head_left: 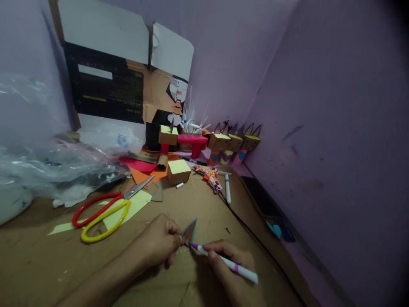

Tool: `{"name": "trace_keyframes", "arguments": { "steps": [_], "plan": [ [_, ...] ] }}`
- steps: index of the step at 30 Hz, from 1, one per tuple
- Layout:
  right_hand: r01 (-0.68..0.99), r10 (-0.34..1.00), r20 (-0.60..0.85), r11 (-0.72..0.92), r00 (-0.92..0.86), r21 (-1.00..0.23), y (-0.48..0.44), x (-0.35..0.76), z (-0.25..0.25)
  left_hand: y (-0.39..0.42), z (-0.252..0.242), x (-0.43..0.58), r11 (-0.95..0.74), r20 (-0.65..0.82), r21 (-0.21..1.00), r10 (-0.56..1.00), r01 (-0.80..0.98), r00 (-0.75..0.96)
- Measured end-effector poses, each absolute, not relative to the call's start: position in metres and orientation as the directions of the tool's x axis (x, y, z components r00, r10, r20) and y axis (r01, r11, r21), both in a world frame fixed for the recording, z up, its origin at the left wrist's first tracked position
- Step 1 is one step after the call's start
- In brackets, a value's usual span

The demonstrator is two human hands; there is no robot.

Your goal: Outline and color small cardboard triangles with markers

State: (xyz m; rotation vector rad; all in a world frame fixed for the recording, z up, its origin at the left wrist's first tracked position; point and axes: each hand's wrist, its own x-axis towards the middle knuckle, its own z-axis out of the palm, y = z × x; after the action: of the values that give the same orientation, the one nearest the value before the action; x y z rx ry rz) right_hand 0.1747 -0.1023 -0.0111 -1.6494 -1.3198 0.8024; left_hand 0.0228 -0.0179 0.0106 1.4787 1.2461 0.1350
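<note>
Between the thumb and fingers of my left hand [164,241] is a small brown cardboard triangle [189,232] with a blue line along its edges. My right hand [231,262] grips a white marker [241,271] with a purple tip and a purple band. The marker's tip is at the lower edge of the triangle; whether it touches is hard to tell. To the left lie scissors [128,196] with one red and one yellow handle, their blades spread a little, over pale green paper [140,204]. A blue-edged triangular piece [157,192] rests near the blade tips.
A small box with a pale green top [179,172] stands ahead. A patterned glue gun [211,177] trails a black cable [255,245] along the right, beside another marker [227,189]. Box-headed cardboard figures [220,142] line the back. Plastic bags [64,162] fill the left.
</note>
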Motion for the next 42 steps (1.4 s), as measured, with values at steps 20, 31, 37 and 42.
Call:
{"name": "trace_keyframes", "arguments": {
  "steps": [20,31,37,42],
  "plan": [
    [0.416,0.953,0.072,-0.060,0.294,-0.907,-0.1013,0.1696,-0.0069,-0.0178,0.0107,0.0236,0.212,-0.527,0.777,0.735,0.593,0.427],
    [0.479,0.959,0.078,-0.066,0.274,-0.875,-0.1010,0.1697,-0.0087,-0.0160,0.0063,0.0227,0.201,-0.522,0.777,0.737,0.597,0.431],
    [0.386,0.928,0.052,-0.102,0.369,-0.917,-0.0987,0.1713,-0.0082,-0.0168,0.0106,0.0238,0.216,-0.543,0.762,0.727,0.611,0.420],
    [0.397,0.953,0.045,-0.082,0.298,-0.914,-0.0975,0.1729,-0.0077,-0.0182,0.0145,0.0248,0.220,-0.546,0.757,0.729,0.615,0.412]
  ]
}}
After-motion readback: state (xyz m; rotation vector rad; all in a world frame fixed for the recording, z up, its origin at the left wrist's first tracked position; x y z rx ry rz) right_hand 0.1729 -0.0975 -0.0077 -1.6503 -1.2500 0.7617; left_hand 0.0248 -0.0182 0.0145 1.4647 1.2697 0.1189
